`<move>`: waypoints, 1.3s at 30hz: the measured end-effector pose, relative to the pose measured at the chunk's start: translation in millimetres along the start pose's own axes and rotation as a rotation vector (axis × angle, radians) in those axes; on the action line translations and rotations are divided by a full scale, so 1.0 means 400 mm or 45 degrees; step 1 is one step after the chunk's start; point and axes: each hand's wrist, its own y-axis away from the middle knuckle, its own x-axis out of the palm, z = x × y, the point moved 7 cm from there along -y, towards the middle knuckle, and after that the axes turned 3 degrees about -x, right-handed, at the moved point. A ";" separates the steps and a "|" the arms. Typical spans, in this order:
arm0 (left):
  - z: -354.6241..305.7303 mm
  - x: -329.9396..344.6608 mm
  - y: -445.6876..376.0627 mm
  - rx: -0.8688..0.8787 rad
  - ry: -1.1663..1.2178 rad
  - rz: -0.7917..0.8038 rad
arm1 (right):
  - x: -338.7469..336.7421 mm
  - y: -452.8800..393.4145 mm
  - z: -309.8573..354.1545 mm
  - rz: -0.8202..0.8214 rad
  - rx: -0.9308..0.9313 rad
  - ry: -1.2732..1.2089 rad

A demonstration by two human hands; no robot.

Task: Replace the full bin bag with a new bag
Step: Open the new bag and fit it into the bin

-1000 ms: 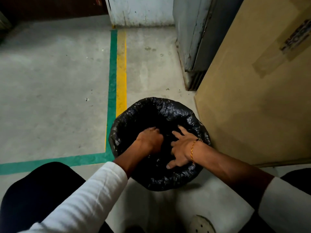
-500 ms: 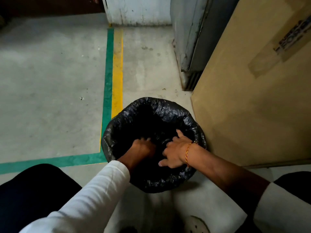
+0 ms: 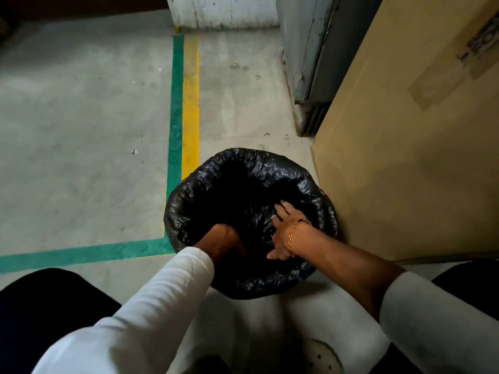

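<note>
On the concrete floor (image 3: 81, 130), just beside a tall cardboard box (image 3: 405, 157): bin (image 3: 251, 287) lined with a black bin bag (image 3: 270, 168), its edge folded over the rim. Left hand (image 3: 224, 244) plunged inside, fingers lost in the dark, grip impossible to tell. Right hand (image 3: 286, 233) spread flat, seemingly pressing plastic against the inner wall
</note>
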 end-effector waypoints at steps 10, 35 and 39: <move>0.034 -0.316 0.159 0.123 0.410 -1.042 | -0.272 0.262 -0.130 -1.264 0.022 -0.442; 0.324 -0.086 0.080 -0.489 2.201 -0.487 | -0.136 0.157 -0.313 -1.399 0.235 -1.495; 0.340 -0.048 0.058 -0.626 2.109 -0.495 | -0.126 0.147 -0.293 -1.358 0.186 -1.464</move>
